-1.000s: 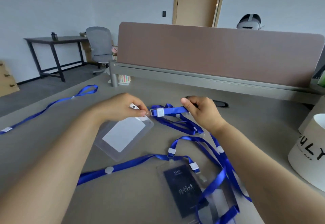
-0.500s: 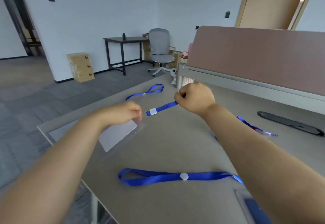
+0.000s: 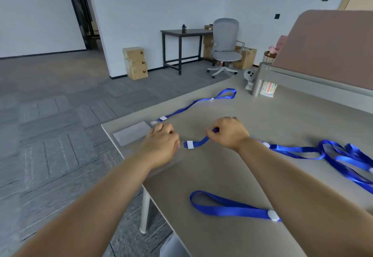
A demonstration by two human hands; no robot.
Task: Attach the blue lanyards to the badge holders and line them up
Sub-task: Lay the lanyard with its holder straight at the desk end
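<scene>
One clear plastic badge holder (image 3: pixel 131 133) looks done; our right hand (image 3: pixel 228 133) pinches a blue ribbon lanyard (image 3: pixel 198 142), left hand (image 3: pixel 161 145) grips another holder (image 3: pixel 171 166), unjoined.

My left hand (image 3: pixel 161 145), mid-frame, is smeared by motion. The badge holder (image 3: pixel 171 165) under it is a faint blur, so its grip is unclear. My right hand (image 3: pixel 228 133) hides where it pinches the lanyard (image 3: pixel 198 142). The pile of lanyards (image 3: pixel 347 156) runs off the right edge. The near lanyard (image 3: pixel 228 208) vanishes under my forearm (image 3: pixel 302 186).
</scene>
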